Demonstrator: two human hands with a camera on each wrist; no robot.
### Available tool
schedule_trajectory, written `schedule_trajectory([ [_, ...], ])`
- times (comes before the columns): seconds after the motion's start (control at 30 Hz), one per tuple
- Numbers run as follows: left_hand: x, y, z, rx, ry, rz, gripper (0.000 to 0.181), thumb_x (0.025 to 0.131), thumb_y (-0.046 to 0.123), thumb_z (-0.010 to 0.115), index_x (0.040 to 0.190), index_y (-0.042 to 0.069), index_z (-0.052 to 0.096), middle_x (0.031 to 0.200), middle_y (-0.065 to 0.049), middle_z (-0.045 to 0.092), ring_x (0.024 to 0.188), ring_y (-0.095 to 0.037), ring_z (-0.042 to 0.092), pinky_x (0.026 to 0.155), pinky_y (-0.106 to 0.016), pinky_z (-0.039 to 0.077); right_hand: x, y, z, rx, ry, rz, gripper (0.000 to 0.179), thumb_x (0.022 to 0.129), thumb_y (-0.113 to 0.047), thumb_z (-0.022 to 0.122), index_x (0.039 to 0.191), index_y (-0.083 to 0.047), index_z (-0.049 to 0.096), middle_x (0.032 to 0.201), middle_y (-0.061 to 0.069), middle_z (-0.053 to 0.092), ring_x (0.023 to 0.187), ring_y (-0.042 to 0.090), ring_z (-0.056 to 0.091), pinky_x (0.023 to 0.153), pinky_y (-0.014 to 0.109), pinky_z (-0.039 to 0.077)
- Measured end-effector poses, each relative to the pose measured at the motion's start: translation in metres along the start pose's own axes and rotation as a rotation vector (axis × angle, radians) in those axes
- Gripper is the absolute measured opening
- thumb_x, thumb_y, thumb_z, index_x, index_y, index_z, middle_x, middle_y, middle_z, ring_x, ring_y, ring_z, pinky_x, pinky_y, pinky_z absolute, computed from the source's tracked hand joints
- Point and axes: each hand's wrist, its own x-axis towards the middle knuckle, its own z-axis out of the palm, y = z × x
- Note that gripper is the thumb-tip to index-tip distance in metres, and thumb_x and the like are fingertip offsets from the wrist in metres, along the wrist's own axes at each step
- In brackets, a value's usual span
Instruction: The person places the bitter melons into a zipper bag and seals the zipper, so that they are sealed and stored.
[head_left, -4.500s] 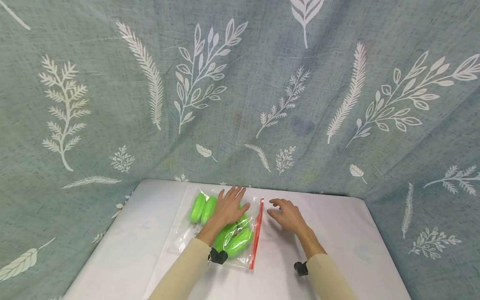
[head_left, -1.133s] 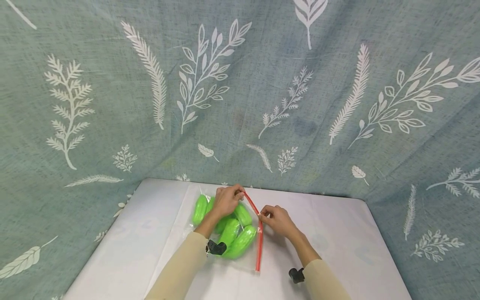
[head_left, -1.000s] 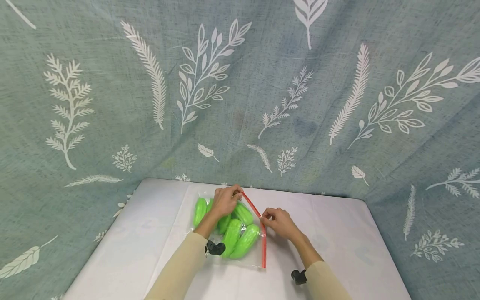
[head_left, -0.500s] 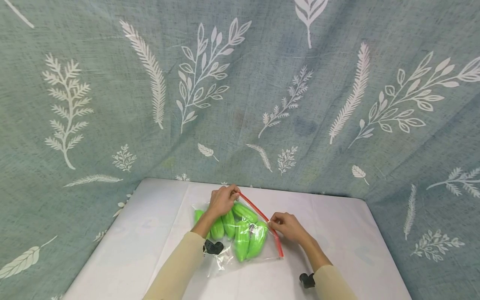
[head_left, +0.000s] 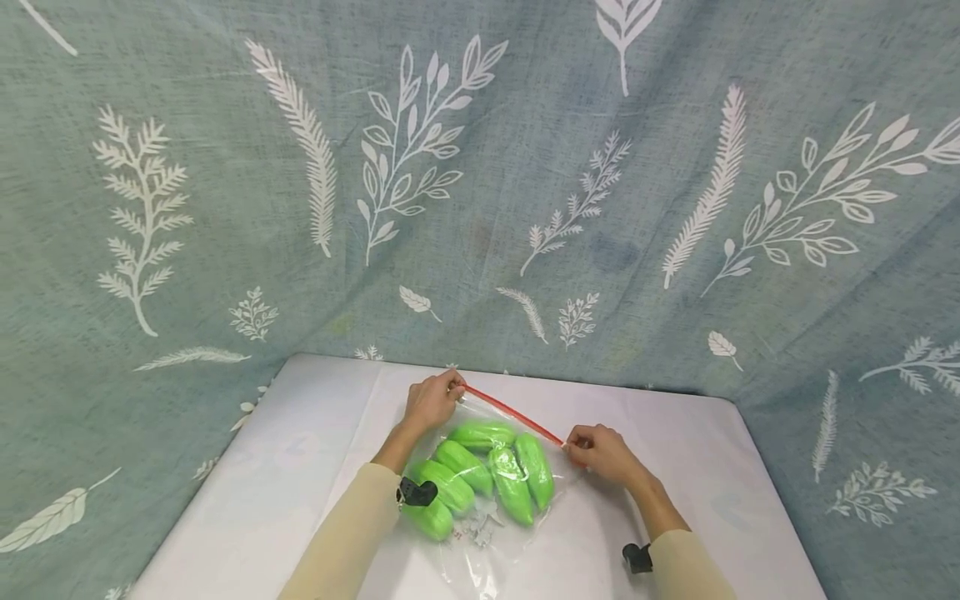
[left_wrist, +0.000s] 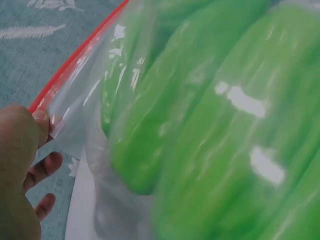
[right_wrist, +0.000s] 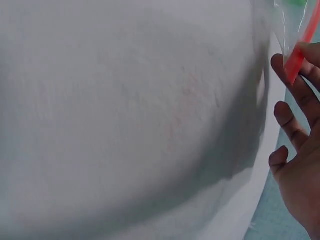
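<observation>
A clear plastic zip bag (head_left: 483,567) with a red strip (head_left: 513,412) along its top edge holds several bright green, ridged, cucumber-shaped pieces (head_left: 512,483). My left hand (head_left: 431,400) pinches the strip's far left end between thumb and finger; in the left wrist view its other fingers (left_wrist: 45,167) are loosely bent below. With thumb and fingertips my right hand (head_left: 606,454) pinches the strip near its right end, where a small white bit shows. The strip's red tip (right_wrist: 295,67) sticks out past the right thumb. Whether the seal is closed cannot be told.
The bag lies over a white-covered table (head_left: 675,450). A grey-green cloth (head_left: 480,275) with white leaf prints hangs behind the table and along both sides. A black wrist camera (head_left: 637,557) sits by the right sleeve.
My left hand, first flat on the bag, now pinches the strip; my right hand has gripped it too and moved right and down. The bag turned, its strip now slanting and taut between both hands.
</observation>
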Motion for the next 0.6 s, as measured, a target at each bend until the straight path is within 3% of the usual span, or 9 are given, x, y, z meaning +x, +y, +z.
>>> schedule_trajectory([
  [0.3,-0.005,-0.012,0.0,0.008,0.017,-0.009,0.009,0.1,0.027,0.061,0.102,0.024,0.069,0.085,0.015,0.069,0.082,-0.012,0.065,0.081,-0.046,0.048,-0.002,0.014,-0.013,-0.072,0.029,0.041,0.008,0.095,-0.031,0.068,0.089,-0.027,0.072,0.077,-0.013,0.064,0.067,0.01,0.053,0.061,0.029,0.044],
  [0.6,-0.01,-0.017,0.006,0.0,0.035,-0.027,0.013,0.102,0.025,0.057,0.109,0.021,0.067,0.085,0.011,0.069,0.083,-0.016,0.067,0.083,-0.047,0.049,0.005,0.015,-0.008,-0.08,0.081,0.113,0.009,0.095,-0.034,0.069,0.092,-0.026,0.073,0.081,-0.013,0.065,0.074,0.009,0.055,0.07,0.031,0.045],
])
